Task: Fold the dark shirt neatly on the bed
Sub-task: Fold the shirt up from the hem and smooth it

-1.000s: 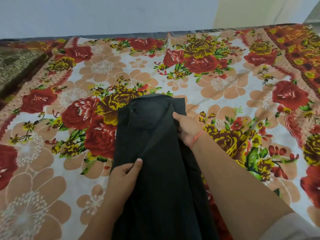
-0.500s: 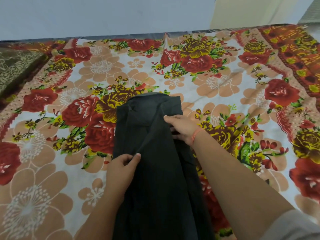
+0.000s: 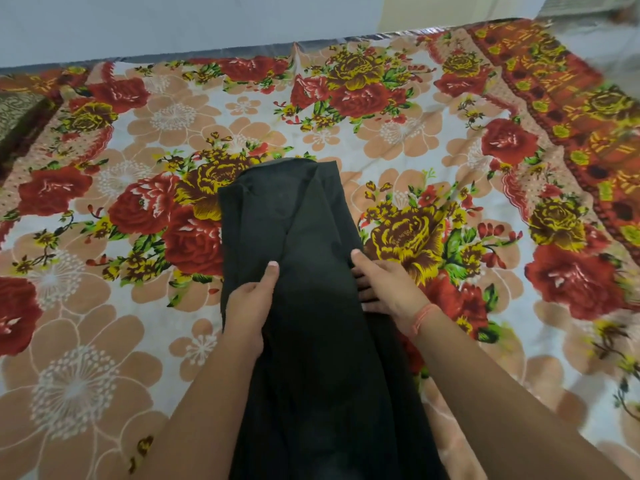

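The dark shirt (image 3: 304,237) lies lengthwise on the bed as a long narrow strip, its sides folded inward and its near end running out of view at the bottom. My left hand (image 3: 250,303) grips the shirt's left edge, thumb on top and fingers underneath. My right hand (image 3: 384,285) holds the right edge about level with the left one, thumb on the cloth and fingers tucked under the fold. An orange thread circles my right wrist.
A floral bedsheet (image 3: 398,140) in red, yellow and peach covers the bed. A pale wall (image 3: 173,19) runs along the far edge. A dark patterned cloth (image 3: 17,116) lies at the far left.
My right hand has slid back along the shirt's right edge toward me, from near the collar end to mid-length. My left hand keeps its grip on the left edge.
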